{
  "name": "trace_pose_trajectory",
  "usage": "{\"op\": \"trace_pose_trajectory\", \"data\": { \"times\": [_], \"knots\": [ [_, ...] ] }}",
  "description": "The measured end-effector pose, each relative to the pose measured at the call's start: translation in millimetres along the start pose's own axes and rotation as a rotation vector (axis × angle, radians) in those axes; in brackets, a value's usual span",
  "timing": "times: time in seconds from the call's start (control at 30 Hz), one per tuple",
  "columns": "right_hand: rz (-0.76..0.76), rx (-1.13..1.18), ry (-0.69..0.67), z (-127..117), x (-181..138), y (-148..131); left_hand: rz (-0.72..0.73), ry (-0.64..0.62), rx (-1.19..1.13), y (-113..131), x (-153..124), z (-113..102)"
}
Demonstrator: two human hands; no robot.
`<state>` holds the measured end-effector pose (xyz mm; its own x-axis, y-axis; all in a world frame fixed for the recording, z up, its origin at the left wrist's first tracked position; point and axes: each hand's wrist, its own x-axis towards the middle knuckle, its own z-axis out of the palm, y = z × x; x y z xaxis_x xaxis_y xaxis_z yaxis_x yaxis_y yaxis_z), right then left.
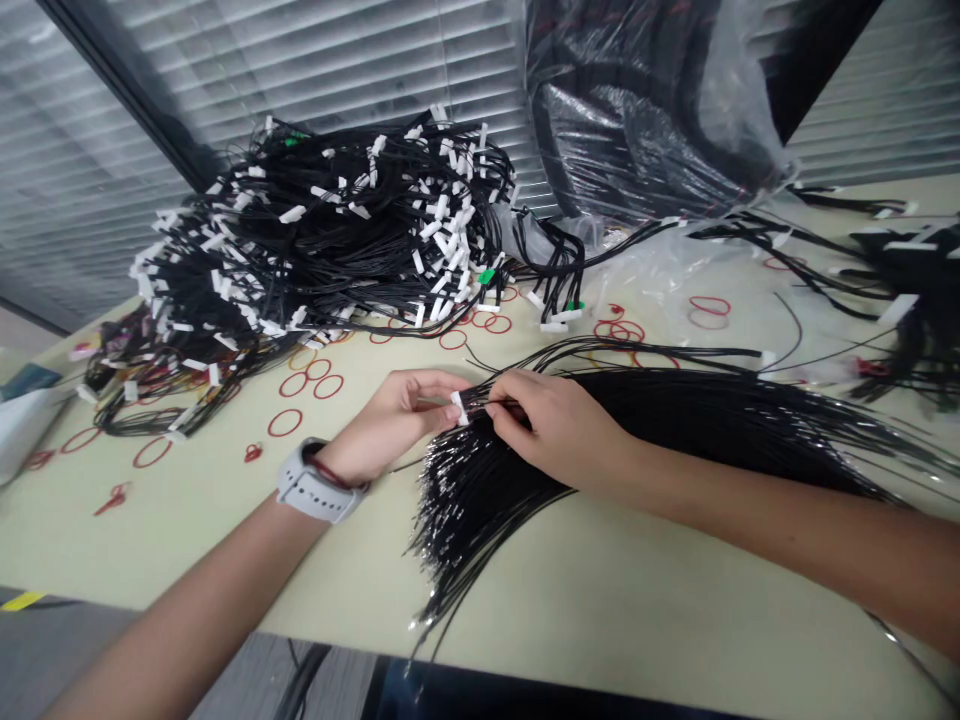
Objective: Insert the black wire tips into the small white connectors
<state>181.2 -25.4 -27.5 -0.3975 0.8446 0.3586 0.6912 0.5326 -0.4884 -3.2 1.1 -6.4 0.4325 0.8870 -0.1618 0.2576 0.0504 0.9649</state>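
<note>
My left hand [401, 420], with a light grey watch on its wrist, pinches a small white connector [460, 407] between thumb and fingers. Close by on the right, my right hand [551, 420] is closed with its fingertips on a thin black wire [484, 392] at the connector's edge. Whether the wire's tip is inside the connector cannot be made out. Under both hands lies a thick bundle of loose black wires [517, 480], their bare metal tips fanned out at the left end.
A big heap of black cables with white connectors [337, 230] stands at the back left. Behind it, a clear plastic bag [645, 110] holds dark cables. Red rubber bands [285, 422] are scattered over the pale table [225, 540]. More cables [915, 280] lie at the right.
</note>
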Motion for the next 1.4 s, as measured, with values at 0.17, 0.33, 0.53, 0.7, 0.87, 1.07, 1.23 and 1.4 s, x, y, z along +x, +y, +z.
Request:
{"op": "trace_pose_trajectory", "data": {
  "times": [0.17, 0.33, 0.53, 0.7, 0.87, 1.07, 1.23, 1.4],
  "knots": [
    [-0.045, 0.007, -0.018, -1.2, 0.7, -0.1, -0.003, -0.017, -0.003, 2.2, -2.2, 0.1],
    [-0.078, -0.027, -0.051, -1.1, 0.8, 1.9, -0.016, -0.017, -0.049, 2.1, -2.8, 1.1],
    [-0.114, -0.057, -0.077, -0.5, 0.6, 2.0, 0.009, -0.005, -0.003, -1.6, -2.5, 3.1],
    [-0.138, -0.079, -0.088, 0.4, 0.4, 2.2, 0.021, 0.008, 0.006, -0.7, -5.2, 7.3],
    [-0.172, -0.067, -0.068, 2.8, 0.8, 0.4, 0.022, 0.01, -0.058, -0.9, -5.6, 9.2],
    [-0.102, 0.066, -0.027, 2.7, 0.2, 0.7, 0.028, 0.0, -0.138, -0.1, -0.3, 5.3],
    [-0.088, 0.223, 0.024, 1.5, 0.2, 2.6, 0.0, 0.011, -0.209, 1.7, -1.9, 6.3],
    [-0.115, 0.289, 0.068, -0.6, 0.7, 1.4, -0.004, -0.016, -0.279, 1.8, -4.4, 9.3]
  ]
}}
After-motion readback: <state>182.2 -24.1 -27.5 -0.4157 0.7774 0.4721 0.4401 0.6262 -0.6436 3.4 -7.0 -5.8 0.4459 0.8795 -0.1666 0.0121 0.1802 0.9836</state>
